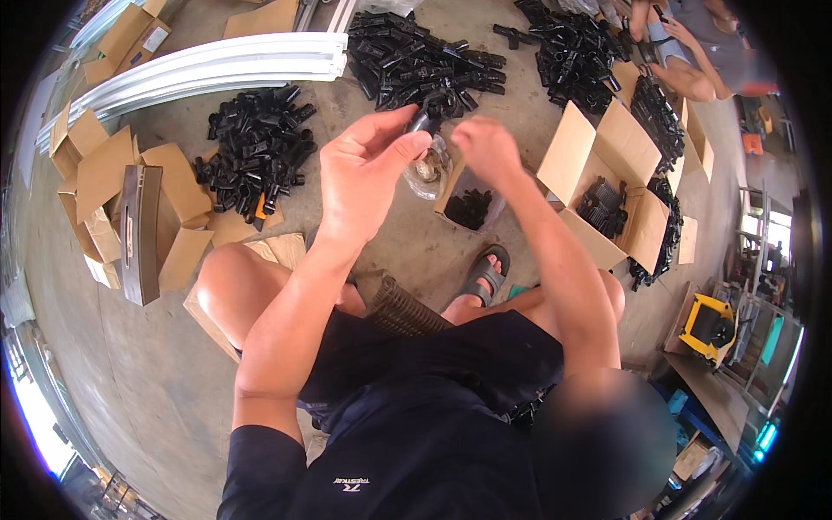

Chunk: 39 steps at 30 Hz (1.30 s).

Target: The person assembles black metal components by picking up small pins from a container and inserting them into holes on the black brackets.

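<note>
My left hand (360,169) is raised in front of me, thumb and fingers pinching a black tubular fitting (422,121). The fitting looks like a short plastic connector, and its far end blends into the dark pile behind it. Just to the right, my right hand (490,149) hangs apart from the fitting with its fingers curled together and slightly blurred. Whatever those fingers may hold is too small to make out. Below the hands sit a clear plastic bag (428,178) with small parts and a small box (496,212) of black pieces.
Piles of black fittings (260,143) (416,56) (572,56) lie on the concrete floor. An open carton (641,152) with black parts stands at right, folded cartons (104,173) at left. Long white metal profiles (217,65) stretch across the back left. Another person (693,52) sits at far right.
</note>
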### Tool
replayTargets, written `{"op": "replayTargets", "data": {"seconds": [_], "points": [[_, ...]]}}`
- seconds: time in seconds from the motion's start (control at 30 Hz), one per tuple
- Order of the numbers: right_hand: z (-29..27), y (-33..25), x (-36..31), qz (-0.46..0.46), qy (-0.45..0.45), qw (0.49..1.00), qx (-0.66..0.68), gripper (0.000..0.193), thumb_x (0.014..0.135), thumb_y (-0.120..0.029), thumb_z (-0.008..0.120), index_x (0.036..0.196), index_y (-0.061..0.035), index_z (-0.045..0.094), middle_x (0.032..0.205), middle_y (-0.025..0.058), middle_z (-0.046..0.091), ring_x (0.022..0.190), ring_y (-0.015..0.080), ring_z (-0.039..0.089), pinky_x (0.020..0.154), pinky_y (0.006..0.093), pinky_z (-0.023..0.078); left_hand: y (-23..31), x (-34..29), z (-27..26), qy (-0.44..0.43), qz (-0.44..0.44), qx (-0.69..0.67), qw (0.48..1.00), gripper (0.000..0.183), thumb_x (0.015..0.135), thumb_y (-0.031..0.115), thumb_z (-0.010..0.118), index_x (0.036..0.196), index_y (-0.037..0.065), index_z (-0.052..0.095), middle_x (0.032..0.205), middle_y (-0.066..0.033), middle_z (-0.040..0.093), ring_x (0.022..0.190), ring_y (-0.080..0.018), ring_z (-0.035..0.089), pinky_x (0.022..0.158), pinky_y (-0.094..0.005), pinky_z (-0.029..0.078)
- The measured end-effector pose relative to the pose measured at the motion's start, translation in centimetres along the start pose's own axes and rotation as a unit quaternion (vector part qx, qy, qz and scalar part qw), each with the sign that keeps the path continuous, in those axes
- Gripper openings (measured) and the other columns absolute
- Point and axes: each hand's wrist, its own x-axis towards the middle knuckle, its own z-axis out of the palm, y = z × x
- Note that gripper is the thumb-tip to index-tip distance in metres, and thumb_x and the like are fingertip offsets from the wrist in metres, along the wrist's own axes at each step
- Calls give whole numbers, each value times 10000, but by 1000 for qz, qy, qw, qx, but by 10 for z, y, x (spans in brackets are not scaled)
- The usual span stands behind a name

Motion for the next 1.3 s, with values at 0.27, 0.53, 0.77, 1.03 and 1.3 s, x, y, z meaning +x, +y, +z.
{"op": "replayTargets", "data": {"seconds": [0.27, 0.53, 0.77, 1.03, 1.3], "points": [[146, 14, -18, 67, -263, 963, 5, 161, 900, -153, 622, 947, -79, 758, 1086, 180, 734, 1076, 351, 685, 896, 467, 569, 22, 3, -9, 61, -27, -159, 985, 292, 989, -4, 672, 1277, -46, 653, 1117, -160, 755, 975, -263, 752, 913, -411, 632], [194, 12, -22, 62, -154, 986, 5, 214, 914, -146, 588, 1065, -40, 697, 1076, 138, 726, 1087, 313, 665, 857, 426, 585, 22, 0, -20, 71, -44, -195, 977, 299, 993, 11, 673, 1287, -37, 645, 1134, -153, 752, 991, -252, 752, 935, -421, 627], [218, 21, -27, 23, -119, 993, -9, 207, 867, -178, 649, 994, -15, 669, 931, 147, 746, 935, 310, 711, 751, 418, 602, 14, 0, -22, 86, -79, -228, 967, 285, 1007, 46, 667, 1285, -14, 648, 1155, -170, 742, 1019, -257, 740, 959, -421, 613], [117, -35, -1, 92, -35, 994, 55, 175, 903, -209, 662, 1000, -63, 652, 844, 152, 743, 765, 337, 730, 719, 441, 577, 19, -2, -18, 80, -104, -295, 947, 286, 1044, 135, 640, 1299, 6, 621, 1159, -163, 721, 1047, -249, 721, 962, -371, 615], [-75, -157, -6, 1, 44, 842, 538, 122, 930, -48, 685, 1043, -17, 651, 828, 11, 655, 750, 63, 597, 673, 264, 506, 15, 9, -16, 149, -53, -329, 931, 233, 1032, 137, 662, 1238, 32, 630, 1156, -149, 713, 1075, -264, 704, 991, -396, 600]]}}
